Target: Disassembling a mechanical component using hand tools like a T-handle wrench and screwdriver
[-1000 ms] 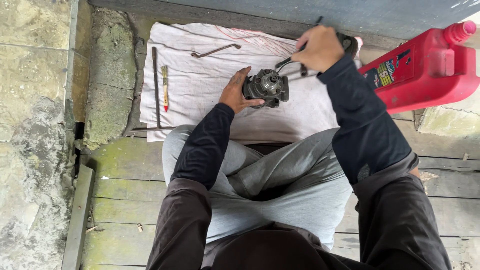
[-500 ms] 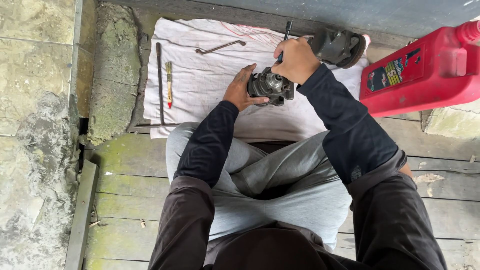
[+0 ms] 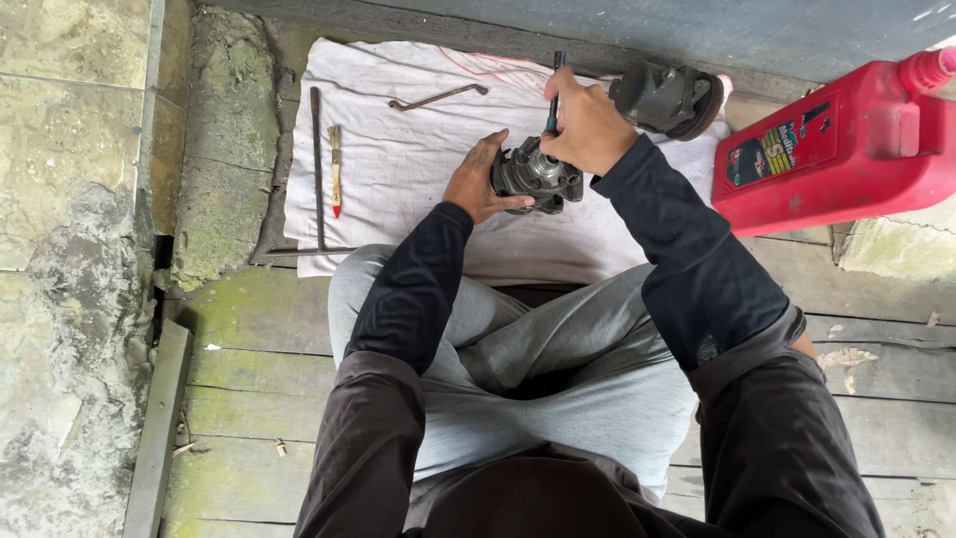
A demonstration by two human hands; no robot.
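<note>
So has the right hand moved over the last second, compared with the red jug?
Yes. The right hand has swung left, away from the red jug, and now holds a thin dark tool upright over the metal part.

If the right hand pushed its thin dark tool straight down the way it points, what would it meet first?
Most likely the round grey metal part that the left hand steadies; the right hand holds the thin dark tool right above it.

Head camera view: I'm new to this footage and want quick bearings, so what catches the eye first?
Mid-frame, the left hand steadies a grimy metal part over a white cloth, while the right hand drives a dark tool straight down into it. At right lies a bright red jug; a second dark metal part sits behind the right hand.
</note>
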